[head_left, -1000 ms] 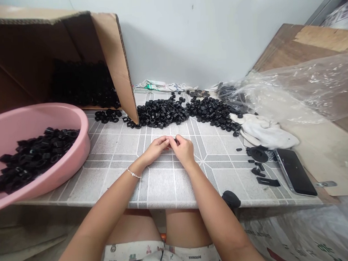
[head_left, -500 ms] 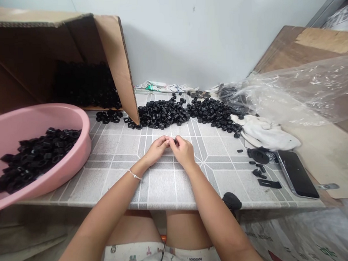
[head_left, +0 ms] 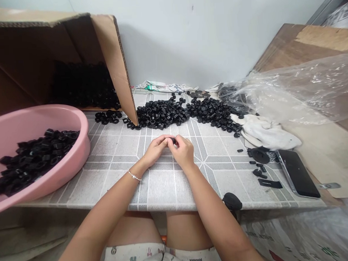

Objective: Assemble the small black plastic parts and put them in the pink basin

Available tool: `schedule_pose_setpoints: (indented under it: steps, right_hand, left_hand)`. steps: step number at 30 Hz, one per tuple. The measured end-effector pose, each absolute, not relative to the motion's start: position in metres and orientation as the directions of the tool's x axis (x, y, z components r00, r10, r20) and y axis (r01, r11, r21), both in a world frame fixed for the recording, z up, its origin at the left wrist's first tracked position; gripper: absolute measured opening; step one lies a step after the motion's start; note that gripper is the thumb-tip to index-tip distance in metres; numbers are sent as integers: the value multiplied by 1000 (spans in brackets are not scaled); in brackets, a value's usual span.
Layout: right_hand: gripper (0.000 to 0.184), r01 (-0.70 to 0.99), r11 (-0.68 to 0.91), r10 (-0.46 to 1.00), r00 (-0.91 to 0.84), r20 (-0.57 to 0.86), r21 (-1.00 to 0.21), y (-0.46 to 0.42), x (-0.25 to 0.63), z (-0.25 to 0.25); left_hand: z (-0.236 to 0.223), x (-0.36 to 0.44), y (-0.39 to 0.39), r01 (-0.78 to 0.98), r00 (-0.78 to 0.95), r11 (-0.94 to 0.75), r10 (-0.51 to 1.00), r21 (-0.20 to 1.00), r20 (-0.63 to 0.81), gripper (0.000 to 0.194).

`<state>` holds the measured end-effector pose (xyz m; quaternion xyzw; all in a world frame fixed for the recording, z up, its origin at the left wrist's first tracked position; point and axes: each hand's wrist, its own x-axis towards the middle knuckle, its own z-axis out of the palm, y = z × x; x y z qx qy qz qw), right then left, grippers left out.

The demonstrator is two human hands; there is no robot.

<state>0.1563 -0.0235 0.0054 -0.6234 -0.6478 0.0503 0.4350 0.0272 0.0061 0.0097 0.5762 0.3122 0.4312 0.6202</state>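
Over the middle of the table, a small black plastic part is pinched between my two hands, mostly covered by the fingers. My left hand grips it from the left with its fingertips. From the other side, the thumb and fingers of my right hand close on the same part. Just beyond the hands lie a heap of black ring-shaped parts and, to its right, a heap of smaller black round parts.
A pink basin of black parts stands at the left, before a tipped cardboard box holding more. On the right lie a white cloth, a phone, small black pieces and clear plastic sheeting.
The fingers have shifted slightly around the black part, and more of it shows now. Both hands stay in the same place; the view moves only a little.
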Motion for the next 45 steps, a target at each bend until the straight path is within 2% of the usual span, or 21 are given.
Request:
schedule_pose_setpoints:
  steps: [3, 6, 13, 20, 27, 33, 37, 41, 45]
  right_hand:
    - [26, 743, 209, 877, 145, 458, -636, -21, 159, 3]
    - [27, 694, 205, 897, 150, 416, -691, -19, 161, -1]
    - [29, 422, 298, 926, 90, 366, -856, -14, 157, -8]
    - [28, 188, 211, 959, 149, 240, -959, -11, 160, -6]
    - [29, 107, 173, 970, 156, 188, -979, -11, 161, -5]
    - [27, -76, 153, 986, 76, 147, -985, -10, 159, -5]
    - [28, -65, 133, 990, 62, 130, -989, -8, 161, -8]
    - [25, -63, 133, 990, 60, 129, -989, -8, 162, -7]
    - [26, -75, 130, 991, 50, 126, -989, -9, 163, -7]
  left_hand:
    - [6, 29, 6, -247, 411, 129, 912, 960, -17, 48]
    - [2, 30, 7, -257, 411, 180, 910, 949, -61, 46]
    - [-2, 27, 12, -244, 294, 43, 955, 969, 31, 42]
    - [-1, 26, 13, -124, 289, -59, 953, 990, 93, 40]
    - [1, 26, 13, -95, 271, 2, 962, 995, 24, 44]
    - [1, 23, 14, -98, 262, 46, 965, 994, -19, 50]
    - [3, 20, 14, -145, 261, 98, 964, 985, -57, 47]
    - [5, 16, 14, -185, 339, 148, 938, 971, -79, 44]
    - [5, 13, 14, -172, 369, 101, 929, 980, -31, 41]
